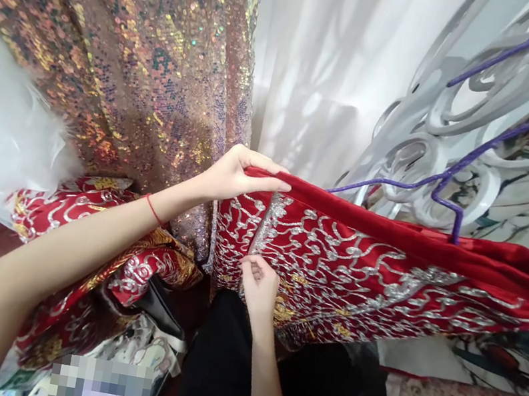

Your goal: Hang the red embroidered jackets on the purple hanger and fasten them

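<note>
A red embroidered skirt with silver swirls and some gold patches stretches across the view, its smooth red waistband uppermost. At the band's left end, my left hand is closed over the edge, thumb and fingers on either side of the cloth. Lower down, my right hand makes a pinch against the embroidered face, at the bottom of a short silver-edged seam. What lies between those fingertips is too small to make out. A purple hanger reaches down behind the waistband on the right.
Sequinned cloth hangs at the back left, beside a white curtain. White hangers cluster at the upper right. More red embroidered fabric is bunched under my left forearm. White feathery material is at far left.
</note>
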A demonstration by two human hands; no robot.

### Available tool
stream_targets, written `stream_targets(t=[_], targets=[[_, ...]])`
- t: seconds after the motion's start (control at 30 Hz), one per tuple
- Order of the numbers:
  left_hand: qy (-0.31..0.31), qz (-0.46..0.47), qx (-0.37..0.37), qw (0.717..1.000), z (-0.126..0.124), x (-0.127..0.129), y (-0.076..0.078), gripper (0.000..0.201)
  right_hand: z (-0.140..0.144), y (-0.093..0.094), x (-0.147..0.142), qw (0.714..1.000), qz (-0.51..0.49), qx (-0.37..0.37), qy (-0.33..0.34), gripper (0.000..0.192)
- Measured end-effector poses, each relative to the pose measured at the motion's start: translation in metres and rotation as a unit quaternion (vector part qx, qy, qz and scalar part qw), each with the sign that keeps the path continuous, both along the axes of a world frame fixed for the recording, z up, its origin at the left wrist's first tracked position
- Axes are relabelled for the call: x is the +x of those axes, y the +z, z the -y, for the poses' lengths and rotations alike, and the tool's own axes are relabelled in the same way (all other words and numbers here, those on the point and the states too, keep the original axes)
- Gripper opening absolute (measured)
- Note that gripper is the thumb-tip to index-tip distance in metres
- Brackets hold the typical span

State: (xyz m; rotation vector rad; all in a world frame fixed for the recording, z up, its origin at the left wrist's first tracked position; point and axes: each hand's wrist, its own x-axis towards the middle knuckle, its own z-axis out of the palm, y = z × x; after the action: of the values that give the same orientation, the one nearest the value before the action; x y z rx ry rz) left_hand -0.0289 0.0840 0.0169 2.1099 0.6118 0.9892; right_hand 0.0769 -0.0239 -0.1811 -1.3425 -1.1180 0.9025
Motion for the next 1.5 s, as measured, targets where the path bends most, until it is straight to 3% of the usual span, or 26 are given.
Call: stream_targets(t=[0.17, 0.3, 0.57, 0.73, 1.0, 1.17, 1.5], targets=[[0.002, 0.004, 0.003, 1.000, 0.002, 0.002, 0.002, 0.033, 0.002, -0.007, 0.002, 0.999, -0.046, 0.018, -0.007, 0.027], [-0.006, 0.010, -0.002, 1.000, 0.002, 0.002, 0.001, 0.029, 0.003, -0.015, 0.005, 0.996, -0.080, 0.024, 0.028, 0.027], [-0.007, 0.003, 0.011, 1.000, 0.000, 0.000, 0.001, 0.029, -0.002, -0.013, 0.010, 0.997, -0.014, 0.044, 0.058, 0.022], [-0.007, 0.001, 0.018, 1.000, 0.004, 0.001, 0.003, 0.027, 0.003, -0.011, 0.015, 0.997, -0.006, 0.067, 0.038, 0.022], [-0.006, 0.003, 0.015, 1.000, 0.006, 0.000, 0.005, 0.028, 0.001, -0.004, 0.009, 0.986, -0.154, 0.015, 0.064, 0.028], [0.004, 0.004, 0.020, 1.000, 0.004, 0.000, 0.003, 0.027, 0.001, -0.004, 0.001, 0.968, -0.247, -0.003, 0.036, 0.034], [0.006, 0.005, 0.012, 1.000, 0.001, 0.000, 0.000, 0.026, -0.001, 0.006, -0.004, 0.952, -0.305, -0.003, 0.028, 0.030]])
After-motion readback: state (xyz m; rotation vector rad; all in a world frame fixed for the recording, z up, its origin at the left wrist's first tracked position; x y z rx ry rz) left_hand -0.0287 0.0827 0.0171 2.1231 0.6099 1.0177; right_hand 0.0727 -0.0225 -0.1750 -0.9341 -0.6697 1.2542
